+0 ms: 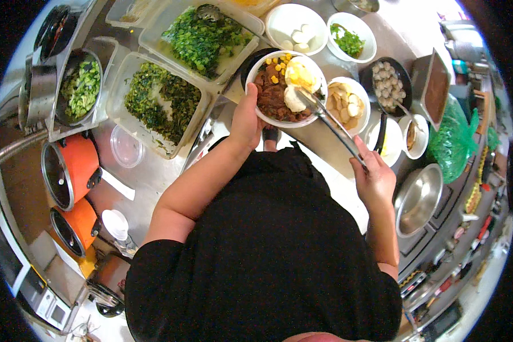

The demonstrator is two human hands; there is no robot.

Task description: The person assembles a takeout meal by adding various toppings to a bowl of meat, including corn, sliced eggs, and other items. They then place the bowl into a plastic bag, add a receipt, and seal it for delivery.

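White bowl [285, 88] held up over the tabletop [154, 171] in the left hand [246, 117] — thumb hooked over the near-left rim, fingers hidden beneath, so the grip is closed on the rim and underside. Bowl sits level, loaded: dark braised meat on the left, yellow corn kernels at the top, pale egg pieces to the right.

Steel tongs [330, 122] held in the right hand [375, 179]. Long axis runs on a diagonal from the hand at lower right up to the tips at upper left; tips rest inside the bowl's right half, on or just at a pale egg piece. Cannot tell whether the tips are pinching it or only touching. Right grip is curled about the tong handles, arms of the tongs squeezed nearly together.

Key relation — the bowl lies up and to the left of the right hand, along the line of the tongs; the left hand is the nearer one, in direct contact with the bowl.

Pose: left forearm rises from lower left, elbow bent, wrist turned inward. Right forearm comes up the right side, wrist cocked toward the bowl.

Around: small white bowl of sliced pale pieces [347, 102] just right of the held bowl, below the tongs; clear tubs of chopped greens [162, 102] to the left; two orange cookers [71, 168] at far left.
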